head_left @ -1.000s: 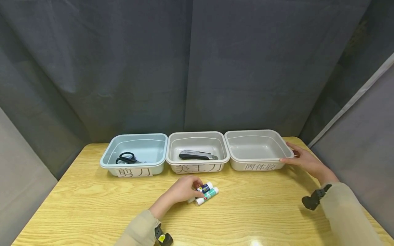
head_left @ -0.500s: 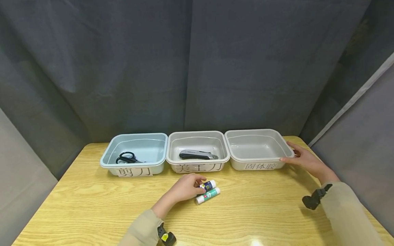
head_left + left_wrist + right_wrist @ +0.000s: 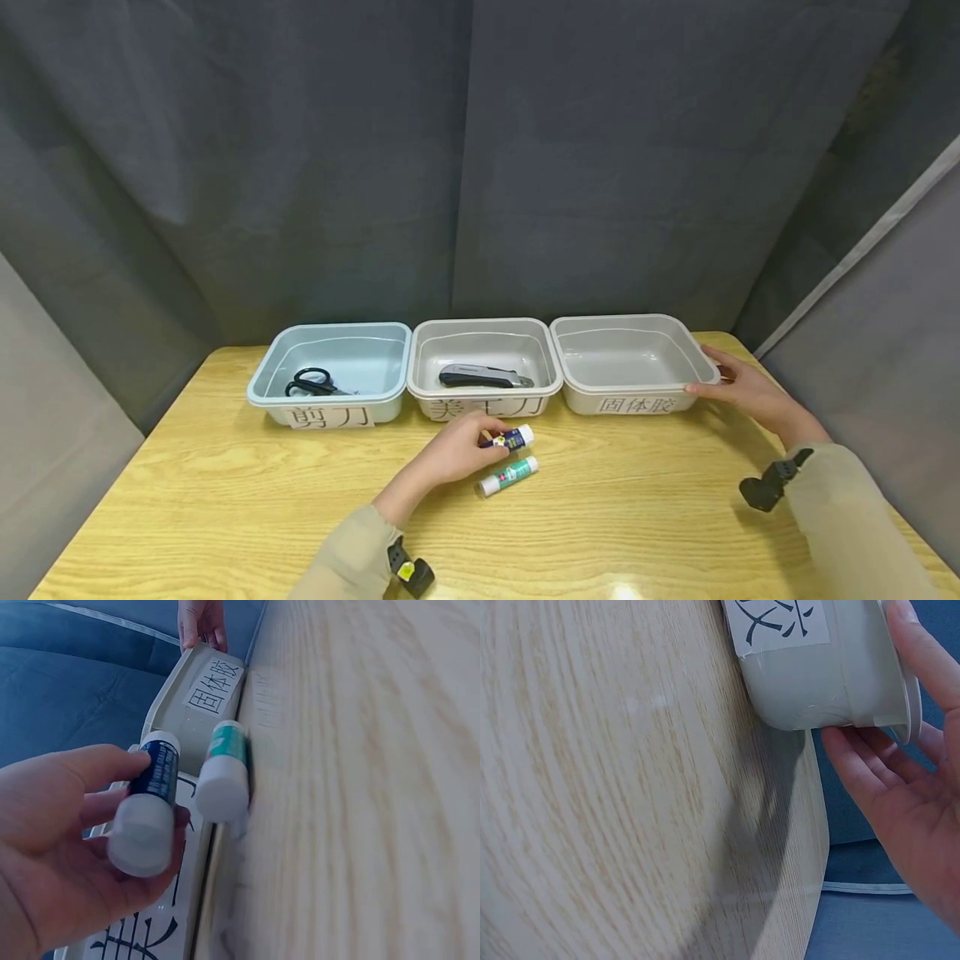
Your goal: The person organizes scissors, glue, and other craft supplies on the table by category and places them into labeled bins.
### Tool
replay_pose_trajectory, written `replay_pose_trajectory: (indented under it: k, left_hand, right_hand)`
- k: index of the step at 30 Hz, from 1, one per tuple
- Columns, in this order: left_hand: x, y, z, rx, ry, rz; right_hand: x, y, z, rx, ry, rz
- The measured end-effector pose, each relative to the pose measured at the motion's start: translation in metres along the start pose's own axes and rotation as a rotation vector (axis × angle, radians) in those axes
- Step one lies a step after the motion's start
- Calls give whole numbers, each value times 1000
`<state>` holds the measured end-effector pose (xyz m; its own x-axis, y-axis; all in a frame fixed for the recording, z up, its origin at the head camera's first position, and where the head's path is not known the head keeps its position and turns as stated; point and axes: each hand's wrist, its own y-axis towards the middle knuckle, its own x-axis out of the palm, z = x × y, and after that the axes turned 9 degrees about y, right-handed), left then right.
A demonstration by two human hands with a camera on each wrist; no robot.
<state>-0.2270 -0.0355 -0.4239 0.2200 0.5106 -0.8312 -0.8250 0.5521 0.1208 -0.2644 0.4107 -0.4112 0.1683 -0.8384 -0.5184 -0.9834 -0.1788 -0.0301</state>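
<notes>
My left hand (image 3: 459, 448) pinches a dark blue glue stick (image 3: 516, 438) with white ends between thumb and fingers, in front of the middle bin. In the left wrist view this blue glue stick (image 3: 158, 776) is held along the fingers. A green and white glue stick (image 3: 510, 477) lies on the table just nearer the person. At the right, my right hand (image 3: 746, 392) holds the right end of the light grey bin (image 3: 636, 389), thumb at the rim. The right wrist view has that hand (image 3: 911, 795) with fingers under the bin's rim (image 3: 911, 712).
To the left stands a pale blue bin (image 3: 330, 402) with black-handled scissors (image 3: 311, 382) inside. The middle grey bin (image 3: 450, 393) contains a utility knife (image 3: 483, 377). All three bins carry paper labels and stand in a row along the wooden table's (image 3: 637, 508) back edge, before a dark curtain (image 3: 337, 167).
The left hand has lifted the blue glue stick away from the green one, moving slightly up and right. The green glue stick has shifted slightly right; the right hand stays at the bin.
</notes>
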Motion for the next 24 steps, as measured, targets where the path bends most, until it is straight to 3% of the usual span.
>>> replay_pose_trajectory:
  k: [5,14,24]
  left_hand:
    - [-1,5,5,57,-21,1]
    - [0,13,13,59,-144,13]
    - [0,31,33,71,-151,45]
  right_hand:
    - [0,0,-1,12,-6,10]
    - [0,-1,-3,17,-6,-3]
    - [2,-3,-8,-3,-5,3]
